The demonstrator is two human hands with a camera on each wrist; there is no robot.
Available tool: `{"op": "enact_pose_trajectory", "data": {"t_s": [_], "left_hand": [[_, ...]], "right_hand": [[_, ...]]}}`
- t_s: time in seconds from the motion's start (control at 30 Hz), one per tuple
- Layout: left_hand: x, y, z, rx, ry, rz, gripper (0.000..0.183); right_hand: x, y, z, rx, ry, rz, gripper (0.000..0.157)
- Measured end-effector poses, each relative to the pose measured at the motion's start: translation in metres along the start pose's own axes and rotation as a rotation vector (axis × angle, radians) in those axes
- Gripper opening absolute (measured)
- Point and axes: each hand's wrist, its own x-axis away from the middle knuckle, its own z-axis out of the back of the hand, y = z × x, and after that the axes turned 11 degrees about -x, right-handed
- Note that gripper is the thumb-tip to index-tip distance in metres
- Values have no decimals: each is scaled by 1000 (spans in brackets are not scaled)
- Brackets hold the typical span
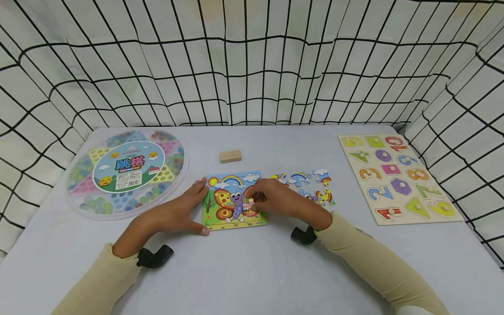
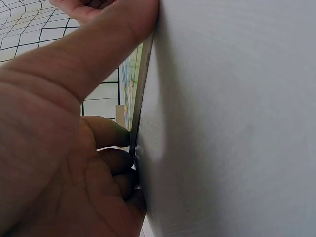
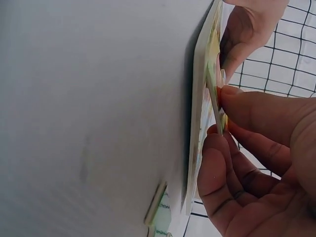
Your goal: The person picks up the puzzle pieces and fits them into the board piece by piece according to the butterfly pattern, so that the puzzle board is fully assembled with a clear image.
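Note:
A jigsaw board (image 1: pixel 220 227) with a butterfly, sun and rainbow picture lies flat on the white table. My left hand (image 1: pixel 179 214) rests along its left side, fingers at the upper corner and thumb at the lower one. In the left wrist view those fingertips touch the board's edge (image 2: pixel 140 91). Over the right half of the picture, my right hand (image 1: pixel 275 197) pinches a small jigsaw piece (image 3: pixel 217 106) between thumb and fingers. The piece stands tilted close against the board's surface. Part of the picture is hidden behind the right hand.
Loose jigsaw pieces (image 1: pixel 325 197) lie right of the board, partly under the right forearm. A small wooden block (image 1: pixel 230 156) sits behind it. At left is a round Chinese checkers box (image 1: pixel 130 166); at right, a number-and-shape board (image 1: pixel 393 201). Black wire netting (image 1: pixel 246 70) surrounds the table's back and sides.

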Motion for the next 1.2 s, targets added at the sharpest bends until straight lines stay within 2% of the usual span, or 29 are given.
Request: {"op": "enact_pose_trajectory", "data": {"t_s": [0.37, 0.8, 1.2], "left_hand": [[1, 2, 2, 5, 1, -8, 116], [2, 5, 5, 11, -1, -8, 116], [1, 1, 1, 2, 3, 4, 117]], "right_hand": [[-4, -5, -4, 129, -8, -85, 23], [-6, -5, -4, 125, -23, -131, 24], [-6, -6, -4, 88, -16, -135, 15]]}}
